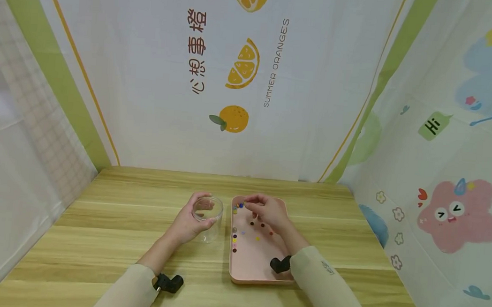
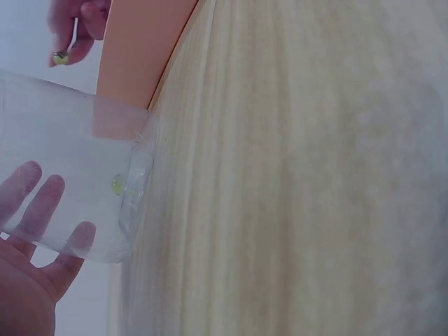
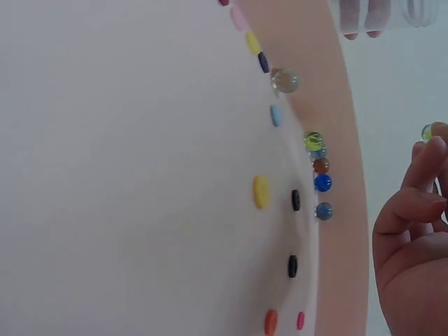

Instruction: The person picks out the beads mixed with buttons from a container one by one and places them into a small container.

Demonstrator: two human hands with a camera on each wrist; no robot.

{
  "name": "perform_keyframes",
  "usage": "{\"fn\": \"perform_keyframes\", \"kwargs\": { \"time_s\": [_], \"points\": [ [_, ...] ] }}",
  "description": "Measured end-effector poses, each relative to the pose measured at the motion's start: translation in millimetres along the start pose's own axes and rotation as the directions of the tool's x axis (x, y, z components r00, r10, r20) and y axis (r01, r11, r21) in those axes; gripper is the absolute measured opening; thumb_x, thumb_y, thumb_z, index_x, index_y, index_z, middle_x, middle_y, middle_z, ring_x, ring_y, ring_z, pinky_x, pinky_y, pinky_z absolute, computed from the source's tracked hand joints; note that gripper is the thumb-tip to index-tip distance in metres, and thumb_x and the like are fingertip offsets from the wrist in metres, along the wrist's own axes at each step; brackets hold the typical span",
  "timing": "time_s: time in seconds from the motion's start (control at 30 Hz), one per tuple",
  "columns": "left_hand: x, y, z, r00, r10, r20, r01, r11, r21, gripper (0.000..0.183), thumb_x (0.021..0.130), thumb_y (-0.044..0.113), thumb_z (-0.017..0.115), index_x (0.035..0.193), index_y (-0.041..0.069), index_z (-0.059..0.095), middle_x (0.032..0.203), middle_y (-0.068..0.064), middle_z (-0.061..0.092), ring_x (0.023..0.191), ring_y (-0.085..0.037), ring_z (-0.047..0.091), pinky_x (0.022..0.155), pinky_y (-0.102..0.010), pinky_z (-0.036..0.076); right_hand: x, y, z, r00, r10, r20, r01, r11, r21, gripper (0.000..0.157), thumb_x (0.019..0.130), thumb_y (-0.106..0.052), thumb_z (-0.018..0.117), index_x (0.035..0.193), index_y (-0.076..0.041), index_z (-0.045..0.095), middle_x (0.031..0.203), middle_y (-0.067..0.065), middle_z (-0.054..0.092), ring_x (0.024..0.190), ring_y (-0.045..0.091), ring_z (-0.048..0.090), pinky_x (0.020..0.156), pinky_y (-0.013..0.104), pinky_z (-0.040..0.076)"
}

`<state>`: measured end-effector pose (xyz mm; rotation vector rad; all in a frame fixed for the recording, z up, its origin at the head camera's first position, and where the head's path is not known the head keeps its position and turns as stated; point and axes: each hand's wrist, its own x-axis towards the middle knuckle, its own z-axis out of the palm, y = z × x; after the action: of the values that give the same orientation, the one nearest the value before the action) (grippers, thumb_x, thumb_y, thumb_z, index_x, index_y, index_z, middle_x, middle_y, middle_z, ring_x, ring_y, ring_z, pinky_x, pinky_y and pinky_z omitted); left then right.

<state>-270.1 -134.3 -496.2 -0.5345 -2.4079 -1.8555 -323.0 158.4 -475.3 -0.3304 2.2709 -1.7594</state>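
Observation:
My left hand [image 1: 185, 224] grips a clear, lidless jar [image 1: 210, 230] from its left side, fingers behind and thumb in front. The jar stands roughly upright beside the pink tray [image 1: 256, 267]; whether its base touches the table I cannot tell. Low inside it shows a yellow-green marble [image 2: 117, 184]. Over the tray's far end, my right hand [image 1: 271, 213] pinches another yellow-green glass marble [image 3: 427, 131] between thumb and fingertips. Several marbles, one of them deep blue [image 3: 323, 183], lie along the tray's left wall near the far corner.
Flat buttons are scattered in the tray, among them a yellow button [image 3: 260, 192] and an orange button [image 3: 271, 322]. One clear marble [image 3: 285, 80] sits by the left wall. Printed curtains [image 1: 154, 134] stand behind and beside the wooden table [image 1: 142, 194].

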Motion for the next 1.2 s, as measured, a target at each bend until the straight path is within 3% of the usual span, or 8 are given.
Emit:
{"fn": "perform_keyframes", "kwargs": {
  "time_s": [0.17, 0.33, 0.57, 0.83, 1.2],
  "points": [
    [0.2, -1.1, -0.5, 1.0, -0.002, 0.001, 0.002, 1.0, 0.002, 0.075, 0.091, 0.014, 0.083, 0.156, 0.014, 0.046, 0.147, -0.029, 0.063, 0.139, -0.043, 0.059, 0.115, -0.065, 0.047, -1.5, -6.6, -1.4, 1.0, -0.011, -0.01, 0.011, 0.998, 0.063, 0.03, 0.107, -0.022, 0.072, 0.132, -0.008, 0.073, 0.112, 0.021, 0.067, 0.078, 0.024, 0.054, 0.065, 0.034, 0.04],
    [0.4, -1.6, -0.4, 1.0, -0.008, 0.007, 0.008, 1.0, -0.004, 0.075, 0.091, 0.014, 0.083, 0.157, 0.013, 0.045, 0.147, -0.029, 0.063, 0.139, -0.043, 0.059, 0.115, -0.065, 0.047, -1.9, -10.0, -3.9, 0.999, -0.047, -0.017, 0.048, 0.995, 0.088, 0.026, 0.107, -0.019, 0.071, 0.13, -0.007, 0.072, 0.103, 0.008, 0.068, 0.075, 0.018, 0.054, 0.065, 0.034, 0.04],
    [0.2, -0.4, -1.0, 1.0, -0.005, 0.005, 0.005, 1.0, -0.001, 0.075, 0.092, 0.015, 0.082, 0.157, 0.013, 0.045, 0.148, -0.029, 0.063, 0.14, -0.043, 0.059, 0.114, -0.061, 0.048, -5.5, -17.6, -8.4, 0.995, -0.102, 0.002, 0.101, 0.989, 0.106, 0.038, 0.109, -0.017, 0.066, 0.14, 0.005, 0.063, 0.101, -0.002, 0.066, 0.073, 0.015, 0.051, 0.064, 0.031, 0.039],
    [0.2, -2.2, -1.2, 1.0, 0.015, 0.003, -0.015, 1.0, 0.018, 0.076, 0.091, 0.017, 0.083, 0.157, 0.012, 0.045, 0.146, -0.028, 0.064, 0.138, -0.043, 0.06, 0.113, -0.061, 0.048, -9.0, -30.6, -8.1, 0.989, -0.141, -0.04, 0.145, 0.985, 0.097, 0.027, 0.107, -0.02, 0.069, 0.129, -0.006, 0.07, 0.099, 0.004, 0.063, 0.073, 0.015, 0.051, 0.064, 0.028, 0.041],
    [0.5, -1.4, -1.5, 1.0, -0.009, 0.002, 0.009, 1.0, 0.013, 0.077, 0.092, 0.018, 0.083, 0.158, 0.012, 0.044, 0.147, -0.027, 0.064, 0.14, -0.043, 0.059, 0.114, -0.064, 0.048, -10.7, -45.5, -8.9, 0.984, -0.173, -0.042, 0.177, 0.979, 0.1, 0.024, 0.107, -0.018, 0.068, 0.128, -0.006, 0.07, 0.103, 0.003, 0.063, 0.071, 0.014, 0.051, 0.063, 0.026, 0.041]
  ]
}}
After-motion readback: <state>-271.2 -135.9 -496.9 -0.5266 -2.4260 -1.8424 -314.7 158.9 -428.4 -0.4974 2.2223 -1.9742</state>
